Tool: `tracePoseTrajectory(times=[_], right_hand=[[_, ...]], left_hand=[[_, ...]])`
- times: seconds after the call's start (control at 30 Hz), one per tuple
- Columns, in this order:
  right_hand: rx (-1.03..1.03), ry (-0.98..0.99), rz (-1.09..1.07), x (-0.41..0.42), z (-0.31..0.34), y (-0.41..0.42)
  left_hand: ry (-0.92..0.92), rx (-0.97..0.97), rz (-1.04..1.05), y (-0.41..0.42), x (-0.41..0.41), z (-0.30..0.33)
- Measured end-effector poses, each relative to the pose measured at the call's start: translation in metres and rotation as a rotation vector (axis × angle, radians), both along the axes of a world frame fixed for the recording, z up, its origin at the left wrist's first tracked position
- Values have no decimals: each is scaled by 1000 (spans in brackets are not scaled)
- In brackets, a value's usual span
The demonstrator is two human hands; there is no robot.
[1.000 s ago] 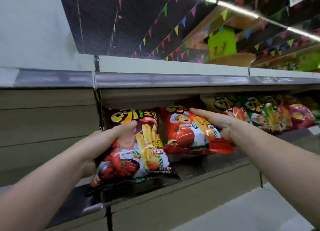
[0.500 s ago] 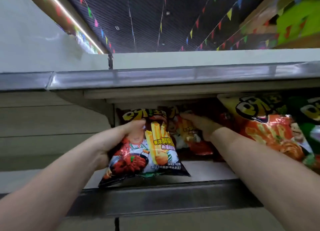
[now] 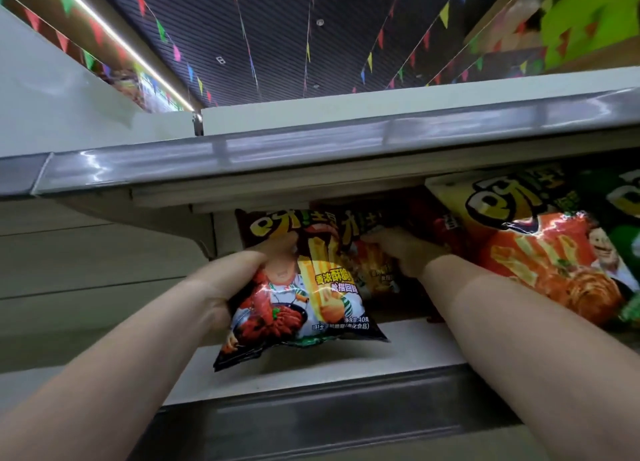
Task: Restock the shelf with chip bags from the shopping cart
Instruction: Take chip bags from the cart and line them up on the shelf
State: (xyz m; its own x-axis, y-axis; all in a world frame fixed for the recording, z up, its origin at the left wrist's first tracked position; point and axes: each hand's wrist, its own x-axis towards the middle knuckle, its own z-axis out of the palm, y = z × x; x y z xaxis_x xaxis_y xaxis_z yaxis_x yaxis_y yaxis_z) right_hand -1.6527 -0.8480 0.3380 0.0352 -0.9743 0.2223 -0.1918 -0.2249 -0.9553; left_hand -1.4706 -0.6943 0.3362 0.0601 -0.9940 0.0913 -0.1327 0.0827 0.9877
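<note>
My left hand (image 3: 230, 280) grips a dark chip bag (image 3: 304, 291) with a crayfish picture by its left edge, thumb on the front. The bag stands at the left end of the white shelf (image 3: 346, 360). Behind it, deeper in, my right hand (image 3: 398, 249) reaches onto an orange chip bag (image 3: 374, 273) and holds its upper part; the fingers are partly hidden in shadow. To the right a large orange and yellow chip bag (image 3: 540, 252) leans forward on the same shelf.
A green bag (image 3: 623, 225) stands at the far right edge. The upper shelf's grey price rail (image 3: 311, 149) overhangs close above the bags. A grey rail (image 3: 329, 415) fronts the lower shelf. A pale panelled wall (image 3: 86, 270) fills the left.
My right hand has pushed the orange bag further back into the shelf behind the dark one. My left hand keeps its grip on the dark bag. The view has tilted upward and left.
</note>
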Motion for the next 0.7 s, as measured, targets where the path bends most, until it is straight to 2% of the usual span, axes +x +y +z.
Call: tracePoseTrajectory(times=[0.1, 0.23, 0.33, 0.4, 0.5, 0.7], right_hand=[[6, -13, -18, 2, 2, 11], [-21, -229, 24, -4, 8, 30], [-52, -302, 1, -13, 15, 49], [-78, -246, -92, -19, 15, 61], [-228, -97, -158, -24, 5, 75], [-304, 126, -220, -26, -18, 86]], left_hand=[[53, 19, -3, -7, -9, -1], [84, -18, -27, -20, -19, 2], [95, -77, -9, -31, -36, 3], [54, -131, -4, -41, -50, 4], [41, -213, 33, -53, -69, 4], [90, -197, -8, -63, -81, -17]])
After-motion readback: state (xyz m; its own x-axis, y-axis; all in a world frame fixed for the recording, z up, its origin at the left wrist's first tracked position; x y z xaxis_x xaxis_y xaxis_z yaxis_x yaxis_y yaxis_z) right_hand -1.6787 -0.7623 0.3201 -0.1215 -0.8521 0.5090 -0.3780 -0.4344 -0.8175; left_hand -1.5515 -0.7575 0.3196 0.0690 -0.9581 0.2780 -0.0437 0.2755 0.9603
